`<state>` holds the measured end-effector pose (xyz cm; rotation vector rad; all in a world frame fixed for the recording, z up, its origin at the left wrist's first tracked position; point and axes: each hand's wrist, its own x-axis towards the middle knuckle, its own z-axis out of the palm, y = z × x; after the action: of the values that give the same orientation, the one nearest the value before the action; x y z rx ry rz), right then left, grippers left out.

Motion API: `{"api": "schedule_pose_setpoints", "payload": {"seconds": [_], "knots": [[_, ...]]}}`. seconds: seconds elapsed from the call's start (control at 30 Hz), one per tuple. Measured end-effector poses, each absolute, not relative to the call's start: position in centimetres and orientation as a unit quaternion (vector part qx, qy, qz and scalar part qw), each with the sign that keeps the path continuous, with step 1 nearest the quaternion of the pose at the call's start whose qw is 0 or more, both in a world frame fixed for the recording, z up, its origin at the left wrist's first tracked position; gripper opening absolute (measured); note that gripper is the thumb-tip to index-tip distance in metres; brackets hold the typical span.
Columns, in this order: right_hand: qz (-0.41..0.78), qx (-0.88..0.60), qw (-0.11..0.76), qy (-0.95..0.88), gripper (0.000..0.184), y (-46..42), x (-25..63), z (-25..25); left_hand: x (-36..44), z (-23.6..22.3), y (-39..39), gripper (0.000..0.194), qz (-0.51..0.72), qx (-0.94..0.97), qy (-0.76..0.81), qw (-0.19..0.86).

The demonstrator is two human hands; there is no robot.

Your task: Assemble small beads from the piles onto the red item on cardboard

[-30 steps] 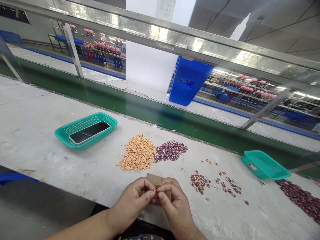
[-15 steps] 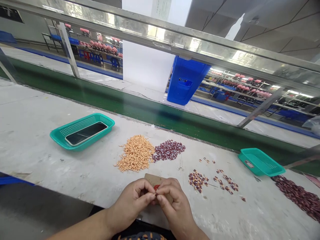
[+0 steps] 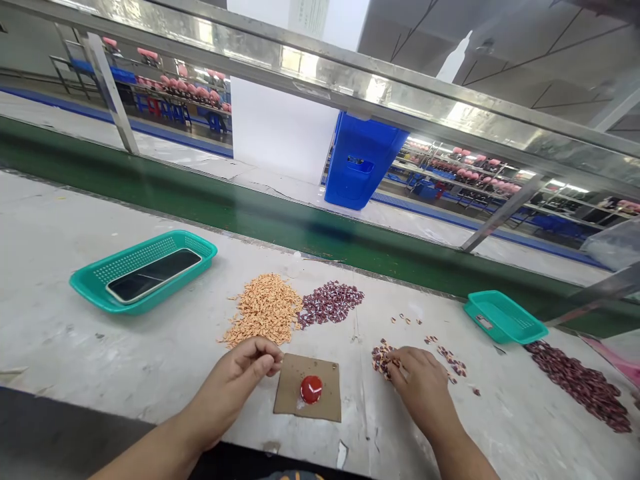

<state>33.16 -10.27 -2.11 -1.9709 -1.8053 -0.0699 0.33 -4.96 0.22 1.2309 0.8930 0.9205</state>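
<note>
Left hand (image 3: pixel 233 380), fingers (image 3: pixel 265 352) pressed together, anything held too small to tell, just beside cardboard square (image 3: pixel 295 393) with red dome (image 3: pixel 311 389), near front edge of counter (image 3: pixel 60 247); right hand (image 3: pixel 423 390) fingers (image 3: pixel 400 360) down on striped bead pile (image 3: pixel 381 358), pinch unclear; teal mesh basket (image 3: pixel 145 252) holds black phone (image 3: pixel 153 275); orange flake heap (image 3: pixel 263 310), maroon flake heap (image 3: pixel 329 303) behind

Bare left hand (image 3: pixel 233 380) and bare right hand (image 3: pixel 423 387), nothing worn on either, no glove, tape or finger cover seen. Left forearm (image 3: pixel 150 453) and right forearm (image 3: pixel 465 453) bare too, no sleeve showing up to the bottom edge of the view. Dark clothing (image 3: pixel 235 471) just shows along the bottom edge, between the arms. Small patterned strip (image 3: pixel 293 476) on it, blue and orange-ish, cut off by the frame, pattern too partial to read. Nails too small to make out.
</note>
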Motion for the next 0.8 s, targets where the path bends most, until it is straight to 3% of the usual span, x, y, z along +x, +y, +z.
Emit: {"api": "schedule_pose_setpoints", "payload": {"seconds": [0.1,0.43,0.6,0.8], "knots": [[-0.033,-0.691,0.185,-0.698,0.02,-8.0,30.4,-0.9,-0.3,0.2,-4.4,0.017,0.424,0.538,0.401,0.608],[-0.015,-0.619,0.093,-0.78,0.014,1.1,23.8,-1.2,-4.7,0.6,-3.1,0.016,0.485,0.538,0.483,0.492],[-0.015,-0.618,0.098,-0.78,0.015,0.9,23.8,-1.2,-6.3,1.0,-2.2,0.016,0.352,0.677,0.533,0.365],[0.029,-0.622,0.128,-0.772,0.019,-0.4,24.1,-1.3,-5.2,0.4,-1.7,0.023,0.152,0.833,0.488,0.213]]}}
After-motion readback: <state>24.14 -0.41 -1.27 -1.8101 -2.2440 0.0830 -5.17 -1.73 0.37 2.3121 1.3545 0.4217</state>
